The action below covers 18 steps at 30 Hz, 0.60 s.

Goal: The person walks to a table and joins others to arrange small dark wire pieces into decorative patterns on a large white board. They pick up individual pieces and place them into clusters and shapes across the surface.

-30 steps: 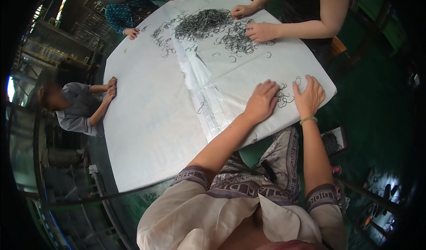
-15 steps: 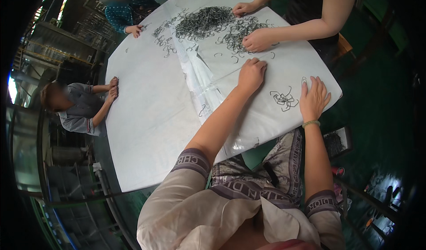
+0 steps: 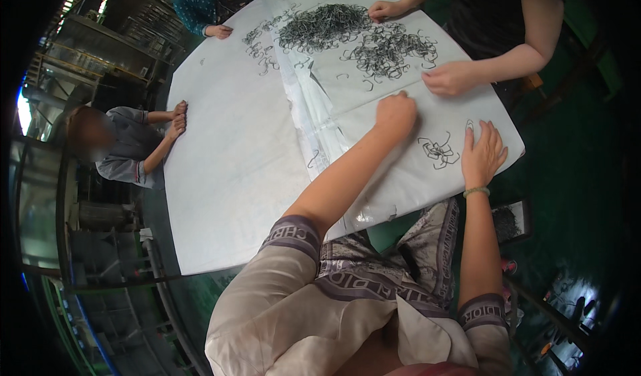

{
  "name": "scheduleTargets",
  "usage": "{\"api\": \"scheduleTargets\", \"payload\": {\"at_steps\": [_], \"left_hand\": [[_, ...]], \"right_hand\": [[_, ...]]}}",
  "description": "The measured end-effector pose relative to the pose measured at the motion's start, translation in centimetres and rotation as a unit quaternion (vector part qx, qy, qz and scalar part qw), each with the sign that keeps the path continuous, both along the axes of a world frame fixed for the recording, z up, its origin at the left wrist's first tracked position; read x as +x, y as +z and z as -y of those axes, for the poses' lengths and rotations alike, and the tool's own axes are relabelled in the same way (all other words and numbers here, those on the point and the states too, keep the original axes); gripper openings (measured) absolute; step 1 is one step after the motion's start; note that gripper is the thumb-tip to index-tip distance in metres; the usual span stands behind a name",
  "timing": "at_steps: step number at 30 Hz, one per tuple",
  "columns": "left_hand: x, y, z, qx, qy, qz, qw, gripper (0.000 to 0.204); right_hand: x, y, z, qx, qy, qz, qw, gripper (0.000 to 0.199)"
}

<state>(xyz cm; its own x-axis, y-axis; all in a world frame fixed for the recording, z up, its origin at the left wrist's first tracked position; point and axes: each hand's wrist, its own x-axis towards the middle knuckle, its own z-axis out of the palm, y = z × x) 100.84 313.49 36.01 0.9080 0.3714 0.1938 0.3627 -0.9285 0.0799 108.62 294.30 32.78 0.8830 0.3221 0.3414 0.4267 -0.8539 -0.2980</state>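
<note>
My left hand (image 3: 396,114) rests on the white-covered table (image 3: 230,142), knuckles up and fingers curled closed. Whatever may be in its grasp is hidden. My right hand (image 3: 483,152) lies palm down near the table's right edge, fingers stretched out. By its thumb tip is a small looped piece (image 3: 469,123), too small to make out fully. Between my hands sits a little cluster of dark bent wire hooks (image 3: 439,151). Farther off, a loose spread of the same hooks (image 3: 388,52) lies beside a dense heap (image 3: 324,25).
Across at the right, a co-worker's hand (image 3: 452,79) is close to my left hand. Two other people stand along the left and far edges. A strip of clear plastic sheet (image 3: 319,112) crosses the table. Below the right edge stands a box of dark pieces (image 3: 509,222).
The co-worker's nearer hand has left the loose hooks and come toward my left hand. My view has shifted slightly. My hands keep nearly the same places on the table.
</note>
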Motion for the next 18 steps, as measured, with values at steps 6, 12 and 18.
{"api": "scheduleTargets", "payload": {"at_steps": [6,12,18], "left_hand": [[-5.0,3.0,-7.4,-0.185,0.166,-0.054,0.967,0.022],[-5.5,-2.7,-14.5,0.019,0.052,0.177,0.983,0.03],[-5.8,-1.0,-11.2,0.045,0.042,-0.01,0.998,0.026]], "right_hand": [[0.6,-1.2,0.4,-0.017,-0.019,0.011,1.0,0.042],[0.1,-0.2,-0.2,-0.003,-0.001,0.005,1.0,0.041],[0.3,-0.4,0.2,0.009,-0.005,0.017,1.0,0.041]]}}
